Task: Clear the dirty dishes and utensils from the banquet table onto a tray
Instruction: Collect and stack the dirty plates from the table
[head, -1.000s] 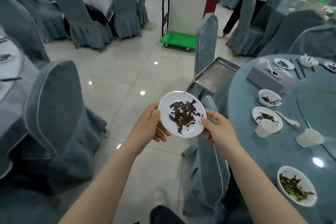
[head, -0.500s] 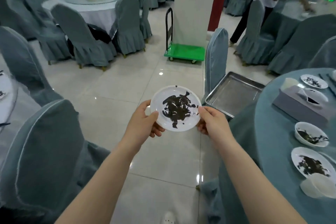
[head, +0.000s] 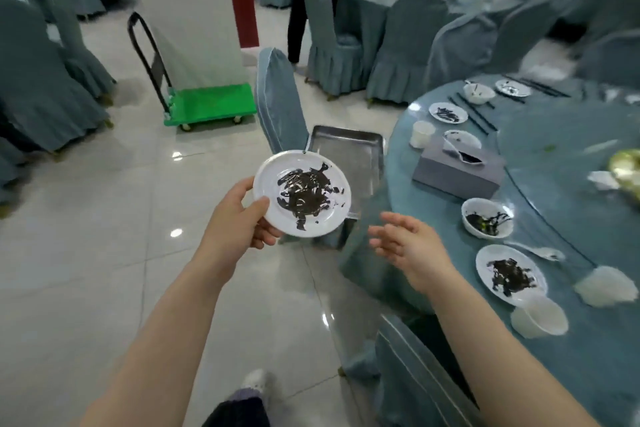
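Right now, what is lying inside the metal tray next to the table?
The part of the metal tray that shows holds nothing. The dirty plate in the left hand covers its near left corner, so that part cannot be seen.

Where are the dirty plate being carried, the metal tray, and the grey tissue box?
dirty plate point(head: 277, 174): head view, on its bare white rim, upper left.
metal tray point(head: 349, 146): head view, on its bare flat bottom.
tissue box point(head: 450, 173): head view, on its near side wall.
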### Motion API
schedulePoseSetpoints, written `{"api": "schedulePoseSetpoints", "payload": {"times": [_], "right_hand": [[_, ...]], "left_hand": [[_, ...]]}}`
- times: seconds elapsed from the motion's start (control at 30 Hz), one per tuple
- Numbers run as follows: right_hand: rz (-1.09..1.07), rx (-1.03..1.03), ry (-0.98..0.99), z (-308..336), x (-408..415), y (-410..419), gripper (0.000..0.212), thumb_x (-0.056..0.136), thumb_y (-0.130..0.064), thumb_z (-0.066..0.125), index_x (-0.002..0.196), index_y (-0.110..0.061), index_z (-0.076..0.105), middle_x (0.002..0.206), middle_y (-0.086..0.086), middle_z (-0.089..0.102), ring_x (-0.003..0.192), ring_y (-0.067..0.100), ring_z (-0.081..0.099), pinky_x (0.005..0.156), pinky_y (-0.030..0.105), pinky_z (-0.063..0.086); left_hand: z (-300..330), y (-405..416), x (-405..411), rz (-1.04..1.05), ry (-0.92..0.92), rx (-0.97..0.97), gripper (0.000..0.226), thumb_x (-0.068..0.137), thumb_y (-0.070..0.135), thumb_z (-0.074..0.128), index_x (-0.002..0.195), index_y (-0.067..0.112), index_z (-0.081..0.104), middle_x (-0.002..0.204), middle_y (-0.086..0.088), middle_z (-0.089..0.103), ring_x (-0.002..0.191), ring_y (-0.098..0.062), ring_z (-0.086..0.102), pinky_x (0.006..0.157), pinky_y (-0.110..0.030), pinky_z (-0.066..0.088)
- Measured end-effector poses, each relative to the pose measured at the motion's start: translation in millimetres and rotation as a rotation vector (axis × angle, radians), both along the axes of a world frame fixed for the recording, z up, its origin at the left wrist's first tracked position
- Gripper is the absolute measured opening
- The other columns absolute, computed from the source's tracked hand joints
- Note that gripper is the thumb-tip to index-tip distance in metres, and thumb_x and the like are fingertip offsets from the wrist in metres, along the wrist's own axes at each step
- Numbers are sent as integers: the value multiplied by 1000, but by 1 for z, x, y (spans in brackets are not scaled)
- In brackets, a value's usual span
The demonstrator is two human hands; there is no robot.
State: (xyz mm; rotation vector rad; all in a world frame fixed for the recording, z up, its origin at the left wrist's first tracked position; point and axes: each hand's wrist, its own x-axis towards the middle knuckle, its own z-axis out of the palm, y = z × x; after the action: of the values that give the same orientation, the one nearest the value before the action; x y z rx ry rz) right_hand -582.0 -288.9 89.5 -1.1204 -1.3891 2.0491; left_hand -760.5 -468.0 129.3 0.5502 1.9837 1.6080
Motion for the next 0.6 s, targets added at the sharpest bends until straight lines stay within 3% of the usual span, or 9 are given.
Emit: {"api": "schedulePoseSetpoints", "payload": {"times": [0.1,0.27,0.43,0.6], "right_hand": [[-191,-67,-18,-9,10,21,17,92,0,54,105,-12,56,91,13,70,71,23,64,65,29,52],[-493,-150,-19,-20,19,42,18,92,-1,53,106,-12,56,94,10,68,73,20,62,65,27,48],[-816,-286,22,-41,25,46,25,92,-2,54,115,-12,51,91,9,68,73,21,60,67,28,47],[-1029,-478,-10,-68,46,54,25,97,-18,50,121,-12,52,117,13,62,85,24,61,65,29,48]], "left_hand": [[-2,46,-29,-134,-24,16,31,96,12,43,108,40,51,54,-9,64,41,-15,53,40,-19,41],[2,116,-76,-336,-45,60,31,97,11,44,121,30,51,52,-9,63,38,-12,52,37,-18,40],[-6,170,-97,-473,-194,118,33,97,14,46,126,29,53,57,-4,63,41,-12,53,41,-21,45],[-16,216,-99,-625,-261,106,30,98,13,44,121,29,56,56,-4,61,40,-10,49,38,-20,42]]}}
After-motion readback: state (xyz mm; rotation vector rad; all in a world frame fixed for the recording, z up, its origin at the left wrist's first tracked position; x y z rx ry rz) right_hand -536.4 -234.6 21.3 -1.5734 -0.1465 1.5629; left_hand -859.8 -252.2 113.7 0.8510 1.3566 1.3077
